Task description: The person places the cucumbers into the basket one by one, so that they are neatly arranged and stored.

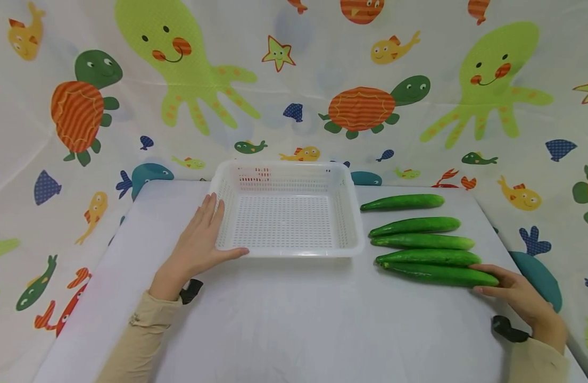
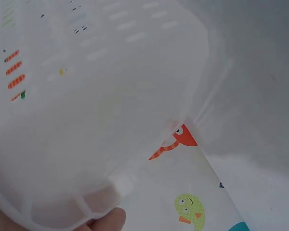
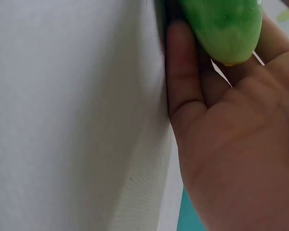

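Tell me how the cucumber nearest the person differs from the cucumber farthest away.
The nearest cucumber has its right end held by the right hand; the farthest cucumber is untouched. The nearest cucumber lies close alongside a neighbouring cucumber, while the farthest cucumber lies apart. The nearest cucumber looks longer than the farthest cucumber in the head view. Both are green, right of the white basket.

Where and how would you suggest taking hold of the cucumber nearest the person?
I'd probably grip the cucumber by its rounded right end, coming from the right, where the right hand is: that end juts past its neighbour, leaving both sides easier to reach.
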`<action>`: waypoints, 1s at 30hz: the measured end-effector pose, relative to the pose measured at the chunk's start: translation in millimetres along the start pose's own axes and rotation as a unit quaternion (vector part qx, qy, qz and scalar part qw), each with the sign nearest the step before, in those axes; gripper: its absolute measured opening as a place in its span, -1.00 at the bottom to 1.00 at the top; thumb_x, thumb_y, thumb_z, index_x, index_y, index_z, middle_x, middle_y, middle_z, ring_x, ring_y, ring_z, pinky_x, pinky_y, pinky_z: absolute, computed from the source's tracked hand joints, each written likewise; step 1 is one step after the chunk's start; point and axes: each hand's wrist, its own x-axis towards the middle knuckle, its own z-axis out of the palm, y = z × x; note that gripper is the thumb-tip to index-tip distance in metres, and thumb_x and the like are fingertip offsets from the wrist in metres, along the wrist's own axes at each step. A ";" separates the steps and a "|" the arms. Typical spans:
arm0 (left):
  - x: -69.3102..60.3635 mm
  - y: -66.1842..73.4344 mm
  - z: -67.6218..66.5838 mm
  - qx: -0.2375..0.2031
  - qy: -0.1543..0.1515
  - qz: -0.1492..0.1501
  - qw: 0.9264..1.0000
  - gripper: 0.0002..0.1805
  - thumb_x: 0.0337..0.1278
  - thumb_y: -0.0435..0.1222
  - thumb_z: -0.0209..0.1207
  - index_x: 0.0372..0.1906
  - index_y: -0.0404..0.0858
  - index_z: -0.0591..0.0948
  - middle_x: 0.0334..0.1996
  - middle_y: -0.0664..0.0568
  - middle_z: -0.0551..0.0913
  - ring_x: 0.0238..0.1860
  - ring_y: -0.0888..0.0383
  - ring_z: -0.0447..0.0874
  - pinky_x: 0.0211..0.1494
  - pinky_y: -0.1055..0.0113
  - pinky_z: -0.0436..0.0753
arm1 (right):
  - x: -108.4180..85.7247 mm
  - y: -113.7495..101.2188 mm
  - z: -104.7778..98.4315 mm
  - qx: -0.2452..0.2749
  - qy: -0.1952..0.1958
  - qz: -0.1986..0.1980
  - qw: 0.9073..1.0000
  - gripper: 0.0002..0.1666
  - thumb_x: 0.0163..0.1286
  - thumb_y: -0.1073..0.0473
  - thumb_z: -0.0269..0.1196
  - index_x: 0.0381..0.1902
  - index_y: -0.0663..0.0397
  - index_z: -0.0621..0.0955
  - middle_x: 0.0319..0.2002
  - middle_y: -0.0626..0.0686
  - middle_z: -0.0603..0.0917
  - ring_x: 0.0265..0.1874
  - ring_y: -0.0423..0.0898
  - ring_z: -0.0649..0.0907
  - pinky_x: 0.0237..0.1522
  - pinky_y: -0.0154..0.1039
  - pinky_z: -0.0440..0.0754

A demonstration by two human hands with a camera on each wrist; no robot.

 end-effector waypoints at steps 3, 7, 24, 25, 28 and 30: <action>-0.5 0.7 0.3 0.001 -0.007 -0.007 1.000 0.44 -0.16 0.42 0.27 0.53 -0.50 -0.10 0.56 -0.31 -0.29 0.57 -0.15 -0.42 0.57 -0.02 -0.18 | 0.4 1.2 1.9 -0.005 0.008 0.006 1.000 -0.43 0.39 0.16 0.32 0.33 0.12 0.50 0.04 -0.57 0.39 0.00 -0.64 0.34 -0.19 -0.61 0.34; -1.4 1.9 0.9 0.001 -0.005 -0.010 1.000 0.44 -0.17 0.41 0.29 0.53 -0.49 -0.08 0.56 -0.31 -0.30 0.57 -0.15 -0.43 0.57 0.01 -0.23 | -1.4 3.7 2.7 -0.009 0.016 0.008 1.000 -0.44 0.40 0.15 0.31 0.32 0.13 0.50 0.04 -0.57 0.40 0.01 -0.63 0.33 -0.19 -0.61 0.34; -1.5 2.5 2.2 -0.006 -0.005 -0.011 1.000 0.41 -0.13 0.40 0.27 0.53 -0.49 -0.08 0.57 -0.29 -0.32 0.57 -0.11 -0.46 0.57 0.01 -0.25 | -3.4 9.8 3.5 0.279 0.028 -0.049 0.959 -0.50 0.40 0.55 0.12 0.06 -0.05 0.72 -0.03 -0.28 0.68 -0.11 -0.37 0.63 -0.16 -0.46 0.64; -1.1 2.3 2.2 -0.005 -0.004 -0.011 1.000 0.42 -0.13 0.40 0.27 0.53 -0.50 -0.09 0.57 -0.29 -0.32 0.57 -0.11 -0.47 0.57 0.01 -0.25 | -3.3 9.4 3.4 0.290 0.027 -0.059 0.955 -0.49 0.39 0.57 0.10 0.06 -0.02 0.72 -0.04 -0.25 0.70 -0.12 -0.35 0.64 -0.16 -0.45 0.65; -0.2 2.0 2.6 -0.002 -0.005 -0.013 1.000 0.42 -0.14 0.40 0.27 0.53 -0.51 -0.09 0.57 -0.29 -0.32 0.57 -0.10 -0.47 0.57 0.02 -0.25 | -4.4 5.2 2.5 0.326 0.015 -0.095 0.940 -0.45 0.38 0.64 0.03 0.06 0.07 0.72 -0.03 -0.16 0.72 -0.12 -0.30 0.68 -0.15 -0.40 0.68; 0.0 2.3 2.6 -0.003 -0.008 -0.012 1.000 0.43 -0.13 0.39 0.27 0.52 -0.53 -0.11 0.56 -0.29 -0.33 0.57 -0.10 -0.48 0.57 0.02 -0.25 | -5.1 1.1 1.7 0.348 0.003 -0.126 0.929 -0.41 0.37 0.70 -0.04 0.07 0.15 0.70 -0.01 -0.09 0.73 -0.11 -0.25 0.70 -0.14 -0.36 0.69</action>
